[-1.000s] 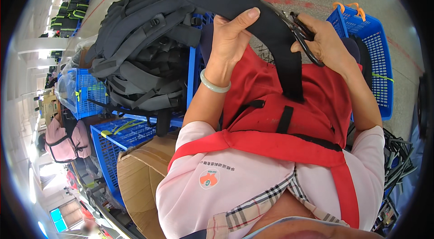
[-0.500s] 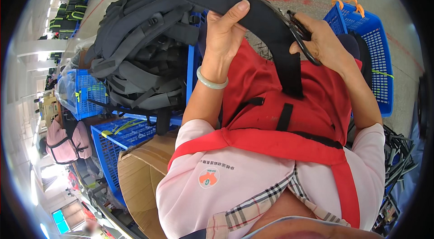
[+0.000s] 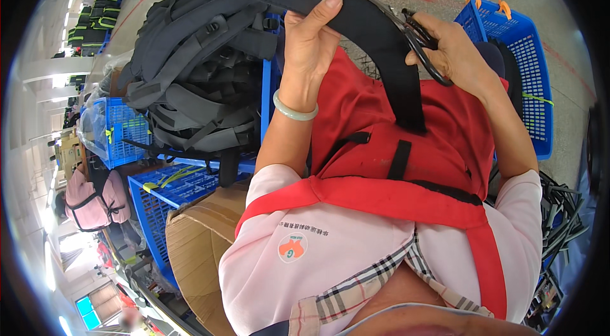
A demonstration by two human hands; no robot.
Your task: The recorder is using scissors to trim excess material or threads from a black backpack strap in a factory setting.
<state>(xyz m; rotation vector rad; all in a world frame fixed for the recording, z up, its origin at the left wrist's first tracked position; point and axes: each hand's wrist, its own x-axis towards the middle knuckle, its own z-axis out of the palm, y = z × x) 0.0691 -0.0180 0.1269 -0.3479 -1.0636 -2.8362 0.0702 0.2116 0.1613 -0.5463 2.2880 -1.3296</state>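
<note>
A black padded strap (image 3: 375,30), curved and rounded at its far end, hangs in front of me over my red apron (image 3: 362,101). My left hand (image 3: 312,34) grips it near the middle, thumb on top and fingers behind. My right hand (image 3: 459,56) is closed round the dark handles of scissors (image 3: 427,60). Their blades run along the strap's outer edge, pointing toward its far end; whether they are cutting I cannot tell. The strap's lower end rests against the apron.
Dark grey backpacks (image 3: 197,75) are heaped on blue crates at my left, above an open cardboard box (image 3: 200,260). At the right stands a blue basket (image 3: 537,75) with orange handles, and black strips (image 3: 562,221) lie in a heap. A person in pink (image 3: 89,199) is farther left.
My left hand and the strap have shifted slightly left. The scissors stay by the strap's outer edge, with more of their blades showing along it.
</note>
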